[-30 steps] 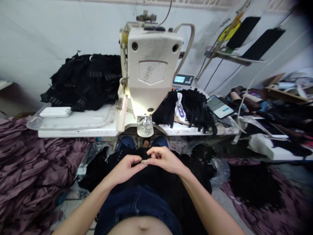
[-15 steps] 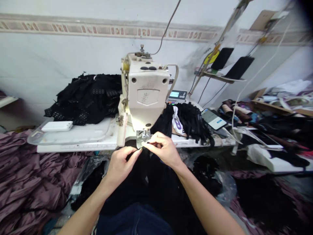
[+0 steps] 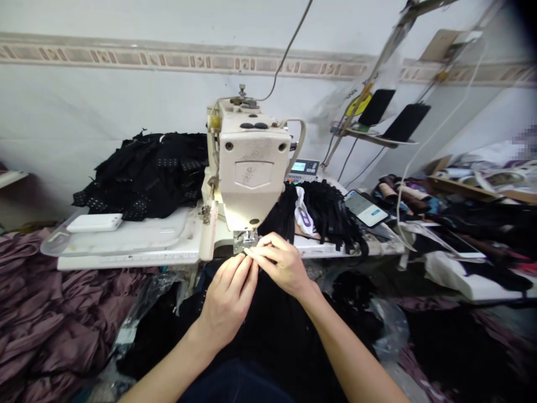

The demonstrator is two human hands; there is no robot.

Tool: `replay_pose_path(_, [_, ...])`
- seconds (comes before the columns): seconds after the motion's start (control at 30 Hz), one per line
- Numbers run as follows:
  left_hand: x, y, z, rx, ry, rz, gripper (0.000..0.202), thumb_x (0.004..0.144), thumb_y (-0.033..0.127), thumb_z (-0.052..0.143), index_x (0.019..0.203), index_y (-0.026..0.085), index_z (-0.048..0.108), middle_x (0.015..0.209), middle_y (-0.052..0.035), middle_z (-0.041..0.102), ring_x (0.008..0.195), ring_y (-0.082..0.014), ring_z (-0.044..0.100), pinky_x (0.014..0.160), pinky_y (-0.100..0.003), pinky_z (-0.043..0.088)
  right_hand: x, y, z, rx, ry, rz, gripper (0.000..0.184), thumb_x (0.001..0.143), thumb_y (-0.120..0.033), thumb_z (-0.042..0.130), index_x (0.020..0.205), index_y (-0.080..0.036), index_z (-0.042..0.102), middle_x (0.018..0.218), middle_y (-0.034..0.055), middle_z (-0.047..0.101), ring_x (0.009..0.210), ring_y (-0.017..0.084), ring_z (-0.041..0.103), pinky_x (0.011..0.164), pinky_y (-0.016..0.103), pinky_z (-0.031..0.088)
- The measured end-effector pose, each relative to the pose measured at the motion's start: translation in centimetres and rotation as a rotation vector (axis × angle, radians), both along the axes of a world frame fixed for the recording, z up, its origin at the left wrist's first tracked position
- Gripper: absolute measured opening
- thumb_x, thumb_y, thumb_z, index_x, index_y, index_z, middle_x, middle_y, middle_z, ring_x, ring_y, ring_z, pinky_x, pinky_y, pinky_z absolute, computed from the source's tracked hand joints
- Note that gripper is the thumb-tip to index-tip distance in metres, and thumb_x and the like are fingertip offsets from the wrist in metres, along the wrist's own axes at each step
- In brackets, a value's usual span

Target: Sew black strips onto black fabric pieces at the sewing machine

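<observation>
The fingertips of my left hand (image 3: 229,298) and my right hand (image 3: 279,266) meet just below the metal presser foot (image 3: 245,240) of a cream industrial sewing machine (image 3: 250,168). Both hands pinch the edge of a black fabric piece (image 3: 268,330) that drapes down over my lap. The fingers hide the needle area and the exact spot they hold. My right hand lies slightly above and beyond my left hand.
A heap of studded black fabric (image 3: 146,178) lies left of the machine, and black fringed strips (image 3: 325,215) lie right of it. A white power bank (image 3: 94,223) sits on a clear plastic sheet. A smartphone (image 3: 364,208) lies further right. Crumpled mauve cloth (image 3: 50,319) fills the lower left.
My view has tilted up since a second ago. Both hands have moved forward from over my lap to the presser foot, bringing the black fabric with them, and now sit closer together.
</observation>
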State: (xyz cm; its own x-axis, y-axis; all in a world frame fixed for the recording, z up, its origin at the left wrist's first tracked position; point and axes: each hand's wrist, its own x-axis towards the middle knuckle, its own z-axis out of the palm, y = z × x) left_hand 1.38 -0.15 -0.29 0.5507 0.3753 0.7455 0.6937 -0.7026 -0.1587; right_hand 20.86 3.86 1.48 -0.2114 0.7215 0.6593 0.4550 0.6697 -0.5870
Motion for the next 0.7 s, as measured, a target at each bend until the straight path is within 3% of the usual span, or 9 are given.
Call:
replay_pose_path(0.1, [0.2,-0.1,0.3,-0.010,-0.066,0.000,0.032,0.097,0.007,0.069,0.129,0.007,0.073,0.127,-0.0201,0.075,0.125,-0.0336,0.070,0.108,-0.048,0.059,0.8,-1.0,-0.4,0.023,-0.106,0.013,0.025,0.108,-0.027,0.064,0.127,-0.026,0.081,0.116,0.0106,0.072,0.098,0.024,0.069,0.085,0.038,0.060])
replay_pose_path(0.23, [0.2,-0.1,0.8,-0.036,-0.058,-0.051,0.028,0.098,0.011,0.071,0.125,0.006,0.074,0.128,-0.0180,0.077,0.126,-0.0331,0.069,0.109,-0.047,0.057,0.5,-2.6,-1.2,-0.062,-0.058,-0.063,0.034,0.108,-0.032,0.064,0.141,-0.030,0.074,0.138,0.0126,0.067,0.120,0.029,0.066,0.103,0.046,0.058])
replay_pose_path(0.33, [0.3,0.0,0.9,-0.027,-0.055,-0.039,0.029,0.098,0.010,0.070,0.126,0.006,0.073,0.128,-0.0174,0.078,0.124,-0.0325,0.070,0.108,-0.047,0.057,-0.5,-3.5,-2.4,-0.184,0.097,-0.094,0.036,0.110,-0.038,0.060,0.142,-0.031,0.073,0.151,0.0112,0.062,0.133,0.030,0.062,0.115,0.048,0.051])
replay_pose_path(0.43, [0.4,0.1,0.9,-0.032,-0.055,-0.020,0.034,0.099,0.012,0.069,0.133,0.006,0.070,0.128,-0.0175,0.077,0.123,-0.0322,0.070,0.106,-0.047,0.057,-1.7,-4.3,-4.4,-0.334,0.385,-0.137,0.039,0.112,-0.046,0.054,0.141,-0.029,0.073,0.146,0.0100,0.067,0.135,0.029,0.062,0.119,0.046,0.047])
replay_pose_path(0.5, [0.3,0.2,1.0,-0.038,-0.053,-0.018,0.035,0.101,0.014,0.068,0.135,0.007,0.069,0.128,-0.0171,0.077,0.122,-0.0320,0.070,0.106,-0.047,0.056,-2.2,-4.8,-5.9,-0.488,0.537,-0.087,0.043,0.111,-0.054,0.053,0.130,-0.026,0.078,0.126,0.0093,0.076,0.120,0.028,0.069,0.110,0.042,0.053])
replay_pose_path(0.57, [0.1,0.3,1.2,-0.053,-0.047,-0.026,0.035,0.102,0.016,0.066,0.136,0.009,0.069,0.129,-0.0163,0.077,0.123,-0.0316,0.070,0.106,-0.046,0.056,-2.0,-5.0,-7.0,-0.631,0.606,-0.005,0.047,0.106,-0.061,0.058,0.105,-0.022,0.083,0.097,0.0063,0.077,0.094,0.025,0.070,0.088,0.036,0.057])
replay_pose_path(0.63, [-0.1,0.4,1.3,-0.084,-0.041,-0.036,0.036,0.102,0.018,0.066,0.137,0.010,0.069,0.130,-0.0161,0.077,0.124,-0.0316,0.069,0.106,-0.046,0.056,-1.3,-5.0,-7.2,-0.715,0.662,0.032,0.046,0.099,-0.061,0.070,0.081,-0.020,0.078,0.074,0.0013,0.068,0.072,0.019,0.060,0.067,0.030,0.050])
replay_pose_path(0.7, [-0.2,0.4,1.4,-0.121,-0.038,-0.038,0.037,0.103,0.022,0.067,0.139,0.010,0.068,0.132,-0.0166,0.076,0.126,-0.0324,0.068,0.106,-0.047,0.056,-0.2,-4.5,-6.6,-0.754,0.735,0.039,0.043,0.093,-0.055,0.081,0.071,-0.019,0.073,0.067,-0.0021,0.060,0.063,0.014,0.050,0.059,0.027,0.040])
